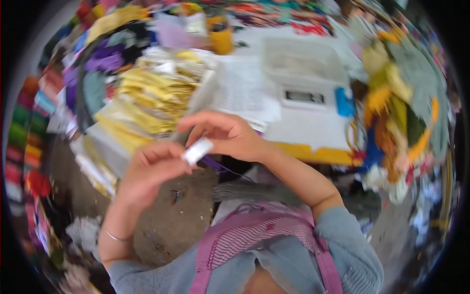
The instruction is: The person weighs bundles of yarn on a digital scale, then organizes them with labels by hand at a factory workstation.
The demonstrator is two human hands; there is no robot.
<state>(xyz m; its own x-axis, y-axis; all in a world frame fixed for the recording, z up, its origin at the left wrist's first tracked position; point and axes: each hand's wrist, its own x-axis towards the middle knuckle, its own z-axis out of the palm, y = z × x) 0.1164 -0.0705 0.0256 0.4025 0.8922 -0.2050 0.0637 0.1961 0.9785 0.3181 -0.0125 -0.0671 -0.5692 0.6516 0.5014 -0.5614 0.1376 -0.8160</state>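
A small white tag [198,151] is held between my two hands, over the gap in front of the table. My left hand [151,169] pinches its left end between thumb and fingers. At its right end, the thumb of my right hand [227,134] touches the tag, with the fingers curled above it. Purple thread [213,162] hangs just below the right hand. Behind the hands lies a pile of yellow packets [154,93]. The picture is somewhat blurred.
A clear plastic tub [303,61] stands behind a digital scale [304,96], with a blue object [344,101] beside it. Printed paper [242,83] lies left of the scale. Scissors [353,134] rest near coloured yarn [391,112] at the right.
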